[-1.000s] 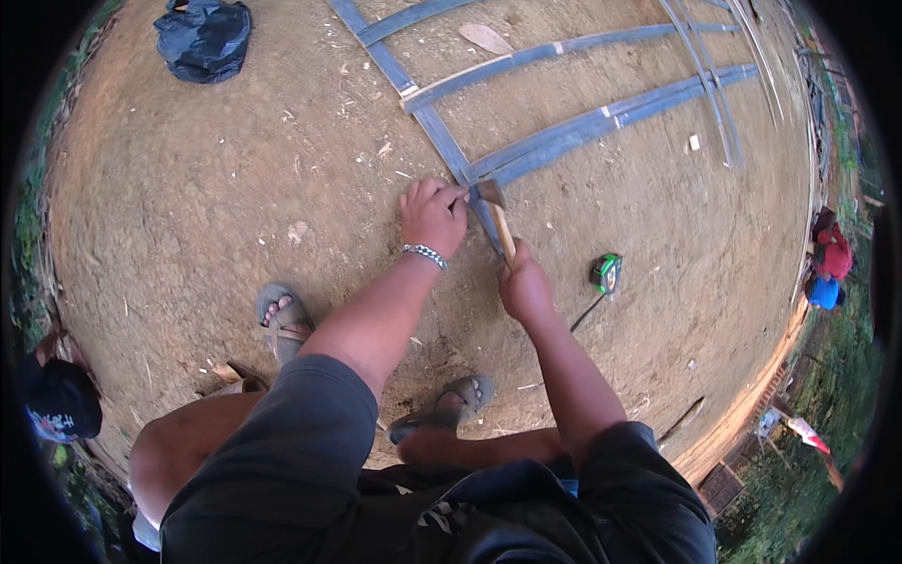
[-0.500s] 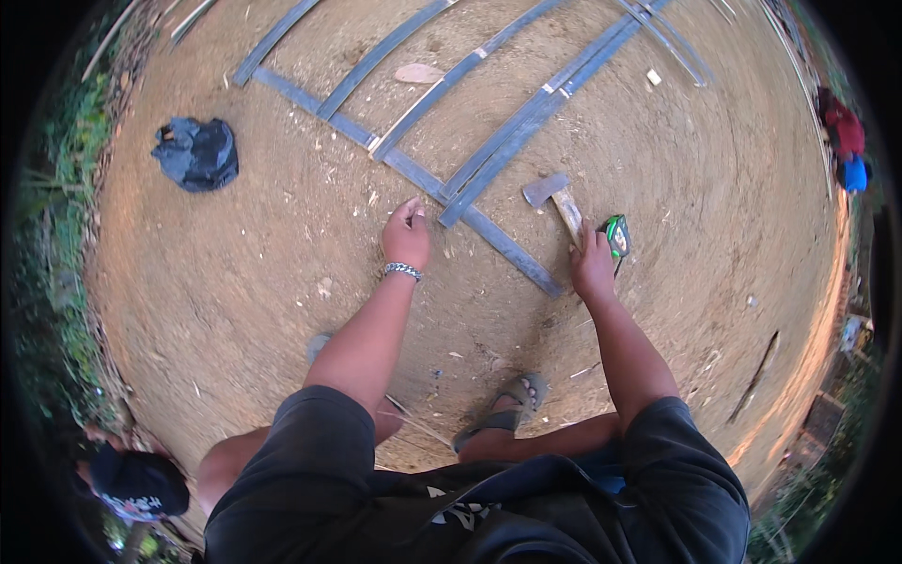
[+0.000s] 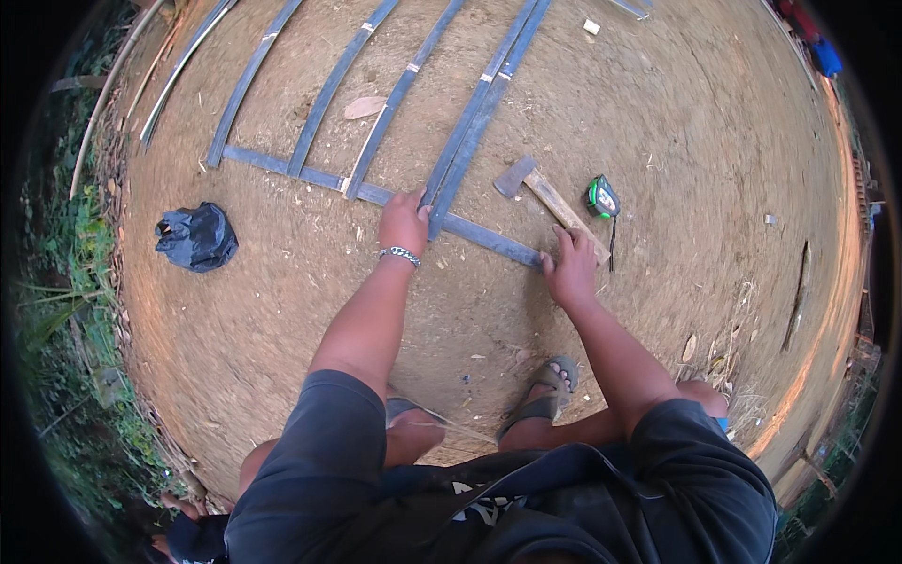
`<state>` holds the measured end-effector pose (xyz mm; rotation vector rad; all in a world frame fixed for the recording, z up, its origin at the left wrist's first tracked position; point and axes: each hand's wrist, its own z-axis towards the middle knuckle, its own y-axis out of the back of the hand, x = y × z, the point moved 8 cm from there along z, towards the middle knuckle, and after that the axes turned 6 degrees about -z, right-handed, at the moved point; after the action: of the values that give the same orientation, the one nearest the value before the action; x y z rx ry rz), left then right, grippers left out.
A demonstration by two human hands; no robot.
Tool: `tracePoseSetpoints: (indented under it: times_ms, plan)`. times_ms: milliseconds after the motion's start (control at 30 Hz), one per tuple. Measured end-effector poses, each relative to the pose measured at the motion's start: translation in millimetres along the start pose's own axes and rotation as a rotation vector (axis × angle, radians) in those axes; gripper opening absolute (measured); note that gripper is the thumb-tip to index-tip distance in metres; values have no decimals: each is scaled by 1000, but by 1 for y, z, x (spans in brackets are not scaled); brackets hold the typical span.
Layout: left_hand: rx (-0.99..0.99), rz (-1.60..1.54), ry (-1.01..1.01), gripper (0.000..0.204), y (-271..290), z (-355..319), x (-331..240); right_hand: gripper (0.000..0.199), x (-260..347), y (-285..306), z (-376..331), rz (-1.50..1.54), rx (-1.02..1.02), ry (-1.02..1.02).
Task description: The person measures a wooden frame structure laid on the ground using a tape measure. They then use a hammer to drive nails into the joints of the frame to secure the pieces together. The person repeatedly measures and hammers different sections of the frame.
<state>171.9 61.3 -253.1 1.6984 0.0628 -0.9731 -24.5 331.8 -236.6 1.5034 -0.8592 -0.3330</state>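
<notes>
Hatchet, grey metal head on pale wooden handle [image 3: 554, 199], now lies just beyond the right end of the long, flat, blue-grey cross-slat [image 3: 493, 242], released by the right hand [image 3: 570, 270], which is loosely spread at that end. Left hand [image 3: 404, 226] has moved in to the paired blue-grey long slats [image 3: 484, 122] over the cross-slat; pinch cannot be told. Reads as tool set aside, both hands on slats.
</notes>
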Motion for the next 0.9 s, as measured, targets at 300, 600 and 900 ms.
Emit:
tracePoseSetpoints:
  times_ms: [300, 600, 900]
  plan:
    - [2, -62, -29, 37, 1, -6, 11, 61, 10, -15, -10, -36, 86, 34]
    - [191, -191, 50, 39, 1, -19, 39, 60, 33, -15, -14, -11, 96, 90]
    - [150, -679, 478, 29, -19, -35, 75, 57, 54, -16, -13, 76, 103, 102]
